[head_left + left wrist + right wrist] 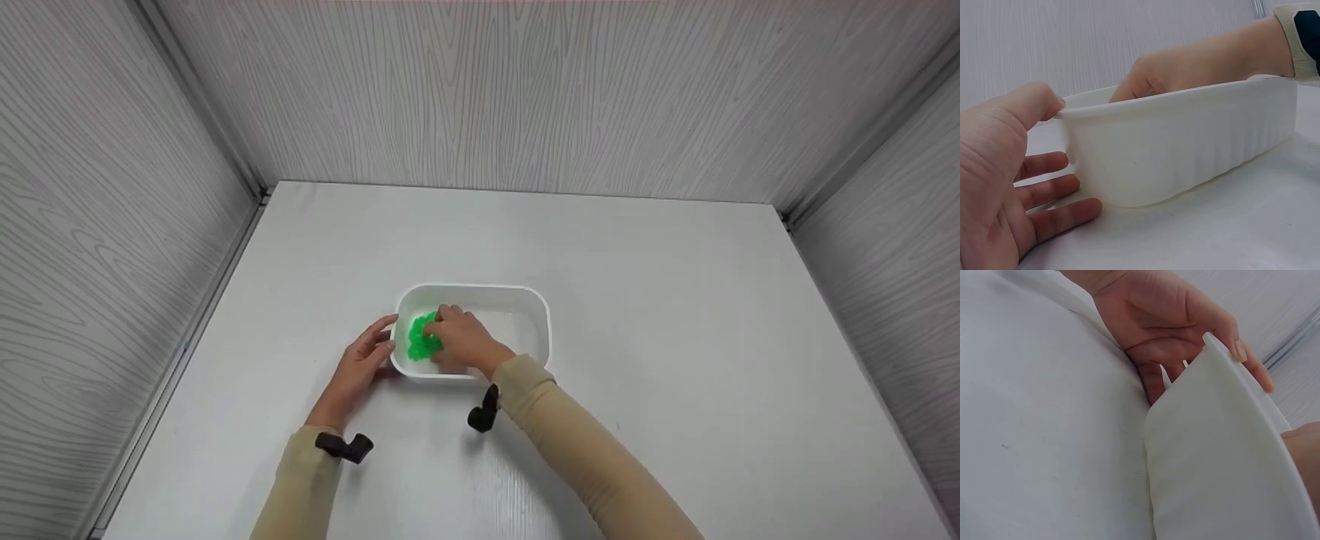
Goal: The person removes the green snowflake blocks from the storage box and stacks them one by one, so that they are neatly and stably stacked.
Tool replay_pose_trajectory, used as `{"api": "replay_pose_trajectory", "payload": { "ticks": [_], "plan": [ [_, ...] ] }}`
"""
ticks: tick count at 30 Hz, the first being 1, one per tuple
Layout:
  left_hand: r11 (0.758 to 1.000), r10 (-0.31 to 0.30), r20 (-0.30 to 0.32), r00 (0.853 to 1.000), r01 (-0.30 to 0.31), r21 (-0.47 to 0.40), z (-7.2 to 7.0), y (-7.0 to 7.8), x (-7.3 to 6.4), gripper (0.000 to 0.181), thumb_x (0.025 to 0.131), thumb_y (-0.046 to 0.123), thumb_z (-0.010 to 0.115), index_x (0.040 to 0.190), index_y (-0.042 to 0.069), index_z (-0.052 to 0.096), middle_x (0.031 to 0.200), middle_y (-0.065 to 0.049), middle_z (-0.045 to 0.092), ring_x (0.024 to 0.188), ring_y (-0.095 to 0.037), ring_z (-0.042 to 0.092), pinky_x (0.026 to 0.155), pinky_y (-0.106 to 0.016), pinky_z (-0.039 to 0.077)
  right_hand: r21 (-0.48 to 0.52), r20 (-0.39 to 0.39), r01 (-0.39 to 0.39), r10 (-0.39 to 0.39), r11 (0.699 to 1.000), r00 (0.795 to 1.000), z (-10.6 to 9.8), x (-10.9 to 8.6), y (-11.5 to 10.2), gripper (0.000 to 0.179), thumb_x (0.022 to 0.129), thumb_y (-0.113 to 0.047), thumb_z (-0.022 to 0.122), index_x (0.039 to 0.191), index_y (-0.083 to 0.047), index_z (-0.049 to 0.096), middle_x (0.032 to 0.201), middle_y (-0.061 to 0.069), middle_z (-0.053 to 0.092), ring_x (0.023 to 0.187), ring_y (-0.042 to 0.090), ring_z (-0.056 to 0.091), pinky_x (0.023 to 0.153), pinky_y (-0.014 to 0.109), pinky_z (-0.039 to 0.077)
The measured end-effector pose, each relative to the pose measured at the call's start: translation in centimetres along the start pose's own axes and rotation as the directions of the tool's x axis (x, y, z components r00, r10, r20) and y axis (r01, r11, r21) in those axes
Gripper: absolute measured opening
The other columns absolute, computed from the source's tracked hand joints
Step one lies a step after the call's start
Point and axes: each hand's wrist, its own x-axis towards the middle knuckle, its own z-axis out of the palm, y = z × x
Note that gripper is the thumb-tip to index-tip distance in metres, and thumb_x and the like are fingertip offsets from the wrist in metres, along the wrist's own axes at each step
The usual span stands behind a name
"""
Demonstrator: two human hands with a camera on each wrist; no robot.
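Note:
A white oblong plastic basin point(517, 330) stands on the table. A patch of bright green small pieces point(420, 346) lies at its left end. My right hand point(466, 341) reaches down over the basin's near side, fingers bent and right at the green pieces. I cannot tell whether it grips any, since the basin's wall hides its fingertips in both wrist views. At the left end, my left hand point(999, 169) rests against the basin, its thumb point(1039, 104) on the rim and the other fingers extended loosely beside the outer wall, close over the tabletop.
The white table point(675, 337) spreads around the basin. Wood-grain panels bound it at the back point(510, 97), left point(112, 225) and right point(892, 225). Black wrist mounts point(484, 409) stick out from both sleeves near the basin.

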Motion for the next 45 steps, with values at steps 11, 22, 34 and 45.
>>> {"api": "replay_pose_trajectory", "payload": {
  "ticks": [11, 22, 34, 45],
  "plan": [
    [0.999, -0.023, 0.056, 0.998, 0.024, -0.027, 0.5, 2.3, -0.8, 0.046, 0.098, 0.014, 0.048, 0.143, 0.015, 0.037, 0.135, -0.025, 0.04, 0.117, -0.042, 0.045, 0.086, -0.049, 0.047, -0.029, 0.008, -0.014, 0.014, 0.999, 1.0, 0.0, 0.2, -0.2, 0.031, 0.085, -0.027, 0.069, 0.114, -0.018, 0.064, 0.11, 0.002, 0.047, 0.099, 0.017, 0.041, 0.087, 0.034, 0.039],
    [0.998, -0.001, -0.003, 1.0, 0.001, 0.069, 0.0, 0.3, 0.1, 0.048, 0.094, 0.033, 0.055, 0.14, 0.028, 0.042, 0.131, -0.014, 0.047, 0.11, -0.032, 0.052, 0.082, -0.042, 0.05, 0.007, -0.072, 0.016, -0.015, 1.0, 0.997, -0.7, -0.7, 0.7, 0.03, 0.085, -0.028, 0.066, 0.112, -0.015, 0.063, 0.105, 0.002, 0.049, 0.095, 0.017, 0.043, 0.083, 0.033, 0.039],
    [0.996, -0.025, -0.024, 0.999, 0.027, 0.08, 0.3, 0.3, -0.2, 0.046, 0.096, 0.03, 0.053, 0.14, 0.029, 0.042, 0.129, -0.015, 0.048, 0.108, -0.028, 0.053, 0.085, -0.042, 0.049, 0.079, -0.134, 0.063, -0.052, 0.995, 0.99, -0.6, -2.3, 1.6, 0.034, 0.085, -0.034, 0.066, 0.11, -0.011, 0.062, 0.103, 0.002, 0.051, 0.088, 0.016, 0.048, 0.08, 0.028, 0.043],
    [0.996, -0.014, -0.005, 1.0, 0.014, 0.084, 0.7, 1.7, -0.9, 0.047, 0.097, 0.023, 0.051, 0.143, 0.023, 0.039, 0.131, -0.018, 0.046, 0.11, -0.03, 0.051, 0.085, -0.044, 0.048, 0.166, -0.208, 0.091, -0.055, 0.982, 0.977, -1.1, -3.4, 2.0, 0.033, 0.084, -0.035, 0.066, 0.105, -0.01, 0.061, 0.101, 0.002, 0.054, 0.089, 0.015, 0.051, 0.082, 0.028, 0.044]
  ]
}}
